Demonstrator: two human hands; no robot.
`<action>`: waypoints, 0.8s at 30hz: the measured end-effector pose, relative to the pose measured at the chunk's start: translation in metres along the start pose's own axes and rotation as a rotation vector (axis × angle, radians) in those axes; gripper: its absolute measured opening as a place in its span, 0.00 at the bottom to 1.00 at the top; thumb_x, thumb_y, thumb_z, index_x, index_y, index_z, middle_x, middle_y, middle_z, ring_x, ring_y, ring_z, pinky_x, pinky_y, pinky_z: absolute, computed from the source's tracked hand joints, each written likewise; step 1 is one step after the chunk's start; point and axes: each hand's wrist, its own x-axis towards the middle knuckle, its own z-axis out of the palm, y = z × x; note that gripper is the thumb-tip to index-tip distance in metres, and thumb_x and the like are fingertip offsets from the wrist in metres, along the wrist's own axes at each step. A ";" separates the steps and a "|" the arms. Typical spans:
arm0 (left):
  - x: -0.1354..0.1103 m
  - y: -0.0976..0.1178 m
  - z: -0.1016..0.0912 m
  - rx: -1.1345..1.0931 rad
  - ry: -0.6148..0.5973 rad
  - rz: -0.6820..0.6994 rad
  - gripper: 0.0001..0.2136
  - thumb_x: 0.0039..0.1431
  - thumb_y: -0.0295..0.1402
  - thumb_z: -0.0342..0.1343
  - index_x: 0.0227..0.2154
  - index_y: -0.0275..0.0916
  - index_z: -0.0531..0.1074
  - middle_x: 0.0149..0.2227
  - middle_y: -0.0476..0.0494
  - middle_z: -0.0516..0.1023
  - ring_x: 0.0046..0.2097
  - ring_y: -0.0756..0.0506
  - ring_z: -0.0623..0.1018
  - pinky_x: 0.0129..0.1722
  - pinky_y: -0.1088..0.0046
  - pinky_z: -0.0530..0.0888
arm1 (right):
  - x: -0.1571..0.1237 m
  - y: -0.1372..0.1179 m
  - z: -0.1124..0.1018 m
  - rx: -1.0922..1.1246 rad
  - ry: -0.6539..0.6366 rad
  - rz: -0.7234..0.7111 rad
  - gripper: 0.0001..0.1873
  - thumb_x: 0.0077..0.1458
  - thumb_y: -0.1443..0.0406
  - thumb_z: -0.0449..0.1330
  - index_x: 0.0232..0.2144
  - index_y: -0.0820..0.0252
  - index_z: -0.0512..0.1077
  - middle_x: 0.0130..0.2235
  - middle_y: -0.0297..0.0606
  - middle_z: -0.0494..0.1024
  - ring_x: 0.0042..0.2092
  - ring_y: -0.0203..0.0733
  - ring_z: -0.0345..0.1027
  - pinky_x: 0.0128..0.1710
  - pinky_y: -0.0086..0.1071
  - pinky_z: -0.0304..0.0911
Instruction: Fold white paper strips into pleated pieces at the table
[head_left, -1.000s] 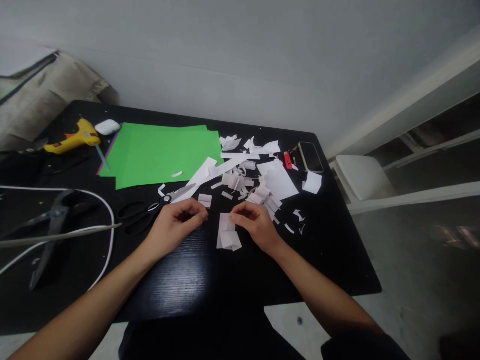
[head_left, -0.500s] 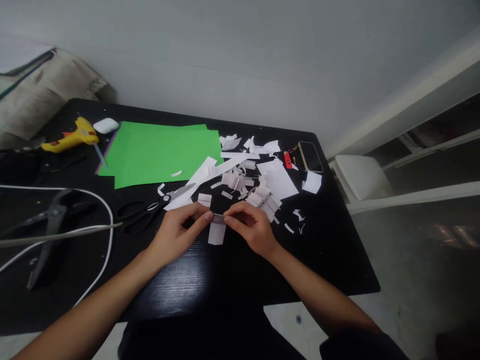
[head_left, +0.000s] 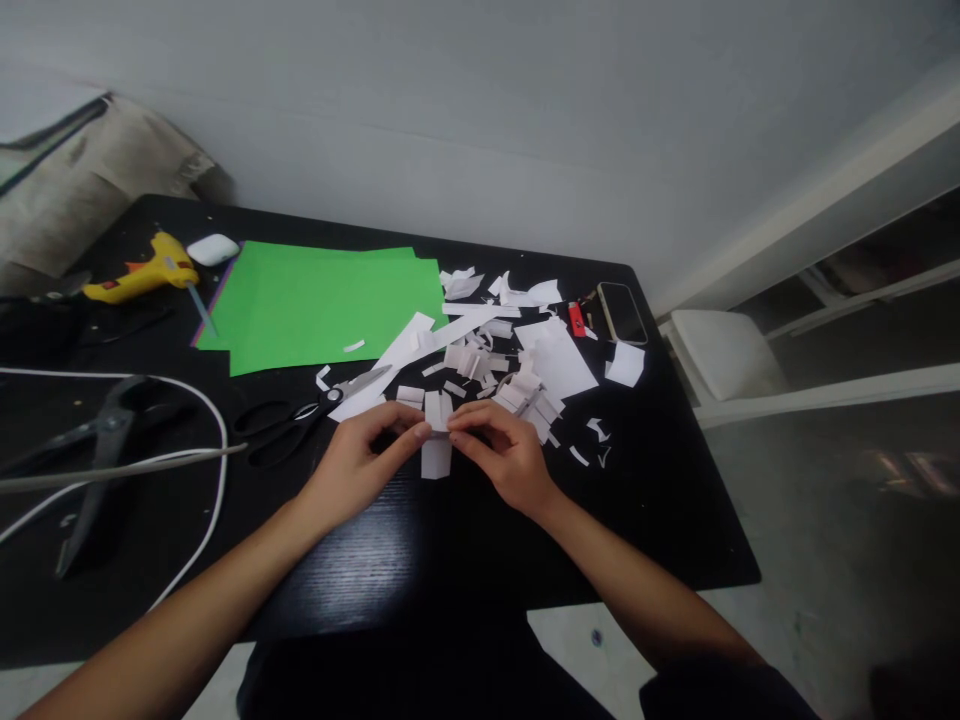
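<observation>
Between my two hands is a small folded piece of white paper (head_left: 436, 460), its lower flap hanging toward me and its upper part standing up beyond my fingertips. My left hand (head_left: 375, 447) pinches its left edge between thumb and fingers. On the opposite edge, my right hand (head_left: 504, 450) pinches it the same way. Small cut and folded paper pieces (head_left: 529, 400) lie just past my right hand. Black-handled scissors (head_left: 330, 397) rest beyond my left hand, blades on a white paper strip (head_left: 405, 345).
Green sheets (head_left: 322, 310) lie at the back. A yellow glue gun (head_left: 154, 270) and a white case (head_left: 213, 249) are at the left, with pliers-like tool (head_left: 109, 440) and white cable (head_left: 217, 420) nearer. A red lighter (head_left: 576, 319) and phone (head_left: 622, 313) lie at the right.
The paper piece has tilted or unfolded between my fingers, so its upper part now shows above them. Both hands stay nearly in place, still pinching its edges.
</observation>
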 end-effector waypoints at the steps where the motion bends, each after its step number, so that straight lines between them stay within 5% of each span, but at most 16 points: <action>1: 0.000 0.000 0.001 -0.025 -0.008 -0.009 0.15 0.65 0.46 0.58 0.40 0.38 0.78 0.38 0.44 0.81 0.41 0.44 0.78 0.43 0.67 0.72 | 0.000 0.001 0.000 0.002 -0.001 -0.005 0.02 0.57 0.63 0.70 0.36 0.53 0.82 0.43 0.38 0.81 0.48 0.44 0.76 0.53 0.40 0.72; 5: -0.001 0.002 0.003 -0.157 -0.005 -0.056 0.13 0.63 0.44 0.61 0.36 0.38 0.78 0.34 0.46 0.81 0.34 0.47 0.76 0.36 0.70 0.71 | -0.001 0.004 0.003 0.083 0.013 0.014 0.07 0.56 0.64 0.71 0.38 0.53 0.80 0.45 0.37 0.79 0.47 0.41 0.77 0.52 0.38 0.74; 11: 0.001 0.005 0.006 -0.301 0.065 -0.078 0.11 0.58 0.42 0.67 0.34 0.38 0.77 0.28 0.51 0.77 0.30 0.50 0.73 0.32 0.75 0.69 | -0.001 0.010 0.007 0.289 0.037 0.270 0.32 0.44 0.64 0.78 0.49 0.50 0.69 0.49 0.34 0.78 0.44 0.39 0.78 0.46 0.35 0.77; 16: 0.001 0.002 0.009 -0.369 0.054 -0.084 0.11 0.57 0.38 0.68 0.34 0.38 0.75 0.29 0.51 0.76 0.31 0.51 0.74 0.33 0.75 0.71 | -0.001 0.009 0.007 0.266 0.016 0.370 0.30 0.46 0.63 0.76 0.48 0.53 0.68 0.36 0.31 0.82 0.38 0.38 0.79 0.45 0.35 0.76; 24: 0.004 -0.003 -0.006 -0.420 0.148 0.029 0.27 0.59 0.33 0.66 0.60 0.45 0.64 0.52 0.42 0.75 0.48 0.44 0.79 0.50 0.64 0.77 | 0.002 0.002 0.000 0.226 -0.048 0.391 0.25 0.47 0.65 0.74 0.45 0.54 0.69 0.34 0.30 0.82 0.33 0.36 0.76 0.35 0.31 0.70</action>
